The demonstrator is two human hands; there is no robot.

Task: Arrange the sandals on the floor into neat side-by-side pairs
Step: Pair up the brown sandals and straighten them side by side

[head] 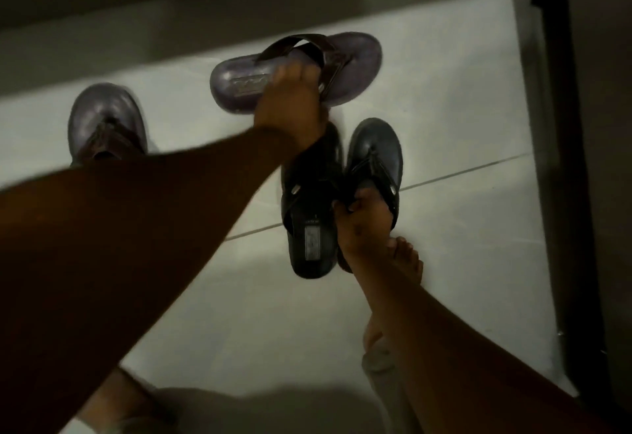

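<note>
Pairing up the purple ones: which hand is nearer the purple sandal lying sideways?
Left. The left hand grips the sideways purple sandal; the right hand holds a black sandal nearer the person.

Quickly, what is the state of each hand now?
Left hand: closed on the purple sandal lying sideways.
Right hand: closed on the strap of the right-side black sandal.

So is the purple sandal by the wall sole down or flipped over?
Sole down. The purple sandal shows its footbed and strap on top; the left hand grips it.
</note>
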